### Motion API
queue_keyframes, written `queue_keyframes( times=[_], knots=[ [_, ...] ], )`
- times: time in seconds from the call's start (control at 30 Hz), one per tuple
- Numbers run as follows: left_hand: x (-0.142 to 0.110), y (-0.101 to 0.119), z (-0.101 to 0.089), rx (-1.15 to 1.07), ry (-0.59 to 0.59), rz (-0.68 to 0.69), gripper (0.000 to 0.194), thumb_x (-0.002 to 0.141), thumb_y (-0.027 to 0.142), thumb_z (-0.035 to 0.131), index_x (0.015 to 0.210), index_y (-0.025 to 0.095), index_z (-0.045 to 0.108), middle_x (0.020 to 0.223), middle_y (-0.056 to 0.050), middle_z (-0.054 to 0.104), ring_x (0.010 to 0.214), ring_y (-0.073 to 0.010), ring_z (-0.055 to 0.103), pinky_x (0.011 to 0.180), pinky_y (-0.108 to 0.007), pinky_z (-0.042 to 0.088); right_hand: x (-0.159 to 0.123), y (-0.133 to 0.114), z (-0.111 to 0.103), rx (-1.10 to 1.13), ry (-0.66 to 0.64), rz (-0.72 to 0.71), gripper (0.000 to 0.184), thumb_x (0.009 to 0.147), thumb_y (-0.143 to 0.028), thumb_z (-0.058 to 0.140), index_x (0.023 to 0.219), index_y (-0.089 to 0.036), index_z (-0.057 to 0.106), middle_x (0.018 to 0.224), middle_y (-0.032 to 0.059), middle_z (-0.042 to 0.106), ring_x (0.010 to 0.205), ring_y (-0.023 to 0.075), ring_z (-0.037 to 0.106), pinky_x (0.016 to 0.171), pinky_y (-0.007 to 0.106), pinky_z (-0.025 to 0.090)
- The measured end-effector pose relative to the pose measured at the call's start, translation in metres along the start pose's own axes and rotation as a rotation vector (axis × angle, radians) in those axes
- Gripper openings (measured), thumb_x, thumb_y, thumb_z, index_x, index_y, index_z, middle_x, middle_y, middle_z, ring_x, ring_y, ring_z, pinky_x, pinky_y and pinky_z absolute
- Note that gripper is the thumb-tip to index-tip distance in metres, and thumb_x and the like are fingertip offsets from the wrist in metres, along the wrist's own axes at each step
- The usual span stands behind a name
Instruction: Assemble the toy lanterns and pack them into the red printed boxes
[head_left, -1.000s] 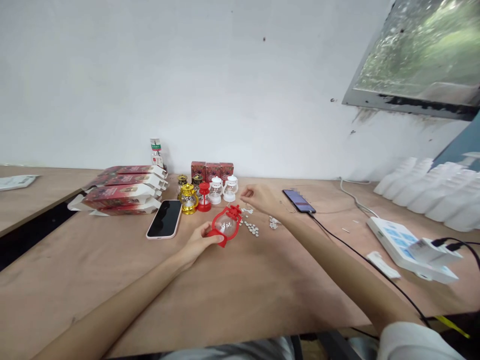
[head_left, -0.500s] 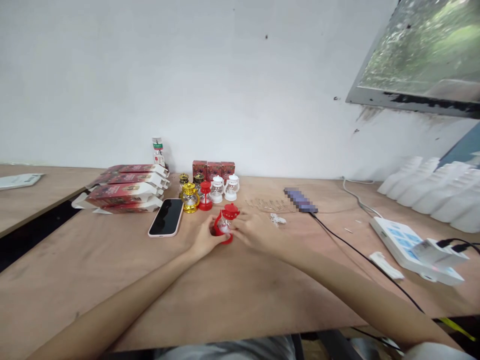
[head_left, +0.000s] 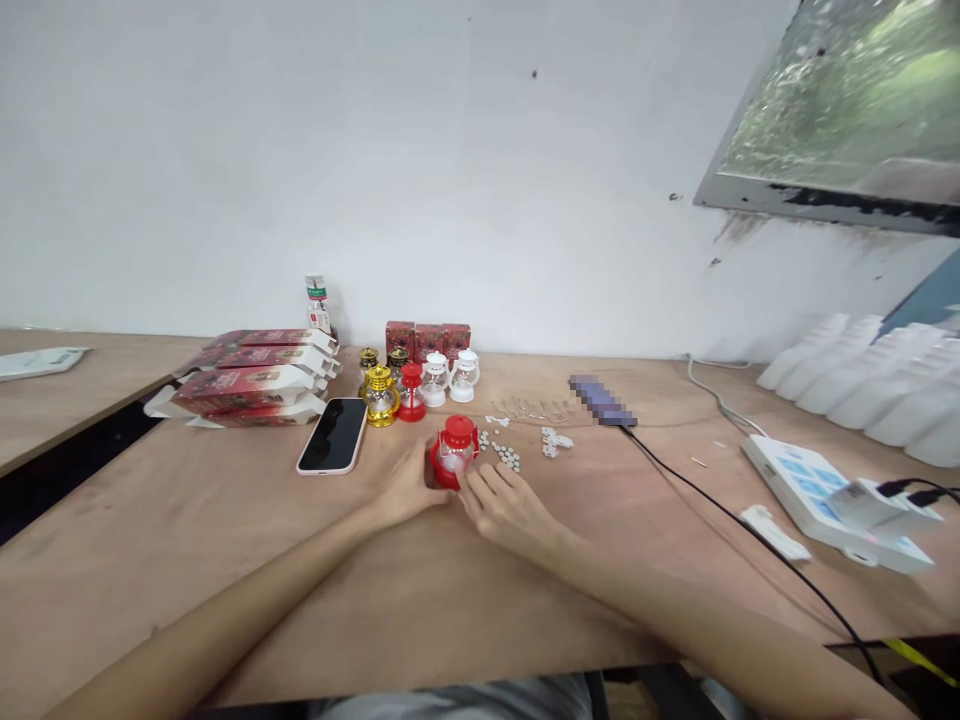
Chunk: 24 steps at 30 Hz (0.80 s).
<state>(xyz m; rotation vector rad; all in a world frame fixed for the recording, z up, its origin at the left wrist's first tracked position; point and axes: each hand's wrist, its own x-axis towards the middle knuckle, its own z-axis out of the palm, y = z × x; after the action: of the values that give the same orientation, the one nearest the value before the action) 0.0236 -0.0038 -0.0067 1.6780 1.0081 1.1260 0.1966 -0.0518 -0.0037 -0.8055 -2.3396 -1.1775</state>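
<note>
A small red toy lantern (head_left: pixel 457 428) with a clear globe stands upright on the table in front of me. My left hand (head_left: pixel 405 490) grips its base from the left, thumb in front. At the lower right, the curled fingers of my right hand (head_left: pixel 511 508) press against the globe and base. Right behind that hand lie several small round silvery pieces (head_left: pixel 508 457). Some small white plastic parts (head_left: pixel 555 441) and a row of thin bent wires (head_left: pixel 536 408) are further right and back.
Several finished-looking lanterns, including a gold lantern (head_left: pixel 381 398) and a white lantern (head_left: pixel 464 376), stand behind, before small red boxes (head_left: pixel 429 341). Left are a phone (head_left: pixel 333 436) and flattened red cartons (head_left: pixel 240 388). Right are a cable (head_left: pixel 697 500) and a power strip (head_left: pixel 810 490).
The red lantern has gone from tilted to upright. My right hand has moved down and toward me along its side, uncovering the small round pieces. My left hand keeps its hold.
</note>
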Motion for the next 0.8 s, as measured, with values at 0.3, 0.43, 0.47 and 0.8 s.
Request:
queue_keyframes(
  times=[0.3,0.43,0.47,0.8],
  knots=[
    [0.002,0.045,-0.144,0.976,0.276,0.337,0.058,0.067,0.026,0.061,0.123,0.014,0.048,0.137,-0.016,0.045,0.133,-0.0367,0.029,0.110,-0.052,0.011,-0.007,-0.009,-0.003,0.113,0.133,-0.051,0.014,0.082,-0.010,0.051,0.087,-0.009,0.065,0.065,0.0053,0.059,0.059,0.0154,0.048,0.054,0.032,0.032],
    [0.007,0.045,-0.190,1.269,0.314,0.234,0.052,0.075,0.024,0.053,0.125,0.014,0.044,0.137,-0.018,0.045,0.130,-0.0375,0.034,0.108,-0.058,0.006,-0.003,-0.015,-0.001,0.206,0.203,-0.084,0.013,0.080,-0.012,0.053,0.072,-0.013,0.063,0.063,0.0037,0.058,0.057,0.0137,0.046,0.054,0.031,0.031],
    [0.008,0.042,-0.196,1.277,0.331,0.188,0.050,0.073,0.026,0.055,0.122,0.017,0.047,0.132,-0.017,0.050,0.126,-0.0391,0.039,0.106,-0.060,0.009,-0.002,-0.016,-0.002,0.221,0.217,-0.091,0.013,0.080,-0.012,0.053,0.071,-0.014,0.062,0.062,0.0033,0.058,0.056,0.0134,0.046,0.053,0.030,0.031],
    [-0.007,0.041,-0.195,1.655,0.443,0.351,0.030,0.071,0.038,0.056,0.093,0.020,0.058,0.095,-0.012,0.060,0.092,-0.0375,0.054,0.074,-0.046,0.040,0.010,-0.006,-0.020,0.294,0.378,-0.008,0.013,0.079,-0.015,0.051,0.084,-0.012,0.063,0.080,0.0056,0.068,0.060,0.0128,0.052,0.052,0.028,0.038]
  ],
)
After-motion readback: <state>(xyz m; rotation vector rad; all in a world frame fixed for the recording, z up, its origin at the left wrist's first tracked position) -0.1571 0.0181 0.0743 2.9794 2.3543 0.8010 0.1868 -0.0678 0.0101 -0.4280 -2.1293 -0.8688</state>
